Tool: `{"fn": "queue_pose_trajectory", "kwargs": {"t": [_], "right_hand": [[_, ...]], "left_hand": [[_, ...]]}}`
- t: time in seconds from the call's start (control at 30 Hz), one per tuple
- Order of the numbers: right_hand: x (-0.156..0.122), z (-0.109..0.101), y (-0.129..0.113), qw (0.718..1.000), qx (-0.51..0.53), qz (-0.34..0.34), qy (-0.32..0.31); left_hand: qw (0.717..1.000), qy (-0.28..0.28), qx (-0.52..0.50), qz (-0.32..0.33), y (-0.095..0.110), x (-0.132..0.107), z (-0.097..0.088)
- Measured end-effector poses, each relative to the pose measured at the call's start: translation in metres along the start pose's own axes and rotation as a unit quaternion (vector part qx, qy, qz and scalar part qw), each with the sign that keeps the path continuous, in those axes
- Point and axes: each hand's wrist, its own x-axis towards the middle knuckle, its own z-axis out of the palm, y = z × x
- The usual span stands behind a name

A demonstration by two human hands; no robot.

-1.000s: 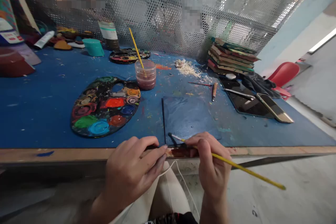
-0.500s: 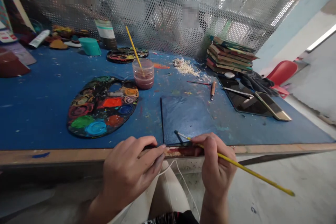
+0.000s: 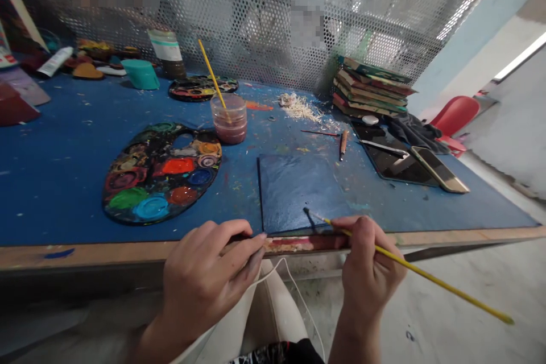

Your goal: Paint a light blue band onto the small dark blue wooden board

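The square panel [image 3: 294, 187] is streaky, glossy blue.

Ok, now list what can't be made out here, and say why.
All in the head view:
- Left hand: palm and anything beneath it, hidden by the hand's back.
- Held paintbrush: tip too small to tell whether it touches the panel.
- Yellow stick: lower end obscured by murky liquid.
- Reddish-brown container: cut off by the left edge.
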Motion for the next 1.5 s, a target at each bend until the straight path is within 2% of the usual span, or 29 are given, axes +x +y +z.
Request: {"fn": "queue_pose_trajectory", "kwargs": {"t": [0.13,0.27,0.37,0.5,0.77,0.8,0.87,0.93,0.97,1.03,1.2,1.5], "right_hand": [[0.002,-0.002,-0.001,0.999,0.016,0.033,-0.008],[0.005,-0.004,-0.001,0.997,0.0,0.041,0.071],[0.008,-0.009,0.002,0.995,0.014,0.055,0.076],[0.012,-0.017,0.008,0.988,-0.006,0.075,0.134],[0.019,-0.026,0.017,0.977,-0.029,0.065,0.203],[0.02,-0.026,0.017,0.971,-0.035,0.063,0.228],[0.023,-0.026,0.017,0.948,-0.026,0.03,0.314],[0.026,-0.027,0.017,0.921,0.023,-0.023,0.389],[0.027,-0.027,0.017,0.911,0.05,-0.044,0.406],[0.03,-0.026,0.017,0.907,0.082,-0.058,0.409],[0.03,-0.022,0.017,0.915,0.096,-0.012,0.392],[0.029,-0.021,0.016,0.925,0.104,0.016,0.364]], "left_hand": [[1.0,-0.002,0.0,-0.003,0.0,0.0,0.001],[1.0,0.0,0.003,-0.005,0.001,0.0,0.0],[1.0,-0.001,0.004,-0.006,0.001,0.0,0.0],[1.0,-0.002,0.001,-0.001,0.0,-0.001,0.001],[1.0,0.002,0.002,-0.001,0.0,0.0,0.001],[1.0,0.0,0.002,-0.001,0.0,0.0,0.001],[1.0,-0.005,-0.001,-0.004,0.0,0.0,0.001],[1.0,-0.007,0.0,-0.006,0.0,0.0,0.0],[1.0,-0.006,0.0,-0.006,0.0,0.0,0.001],[1.0,-0.004,0.001,-0.004,0.0,-0.001,0.001],[1.0,0.0,0.0,0.001,0.0,0.0,0.0],[1.0,0.005,-0.001,-0.004,0.001,0.0,0.0]]}}
